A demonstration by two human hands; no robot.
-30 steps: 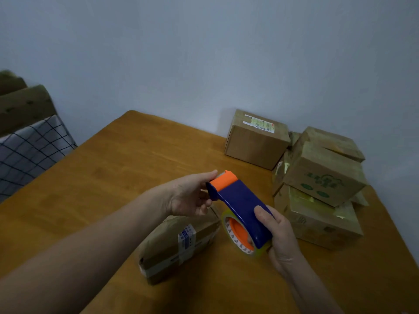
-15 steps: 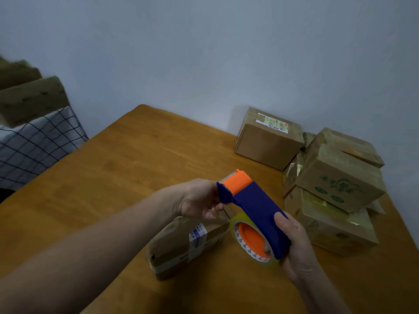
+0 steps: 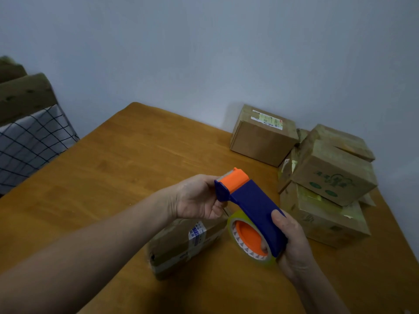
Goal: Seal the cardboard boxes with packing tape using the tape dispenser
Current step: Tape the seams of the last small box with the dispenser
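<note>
Wooden table (image 3: 118, 168) meets grey-blue wall (image 3: 204, 53).

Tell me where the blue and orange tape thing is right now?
In the head view, the tape dispenser is held at centre between the left hand and right hand, above a small cardboard box on the wooden table.

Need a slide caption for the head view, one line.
Left hand and right hand hold a blue-and-orange tape dispenser over a labelled cardboard box on a wooden table.

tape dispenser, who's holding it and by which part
The right hand grips the tape dispenser at its rear by the tape roll; the left hand holds its orange-capped front end.
</note>
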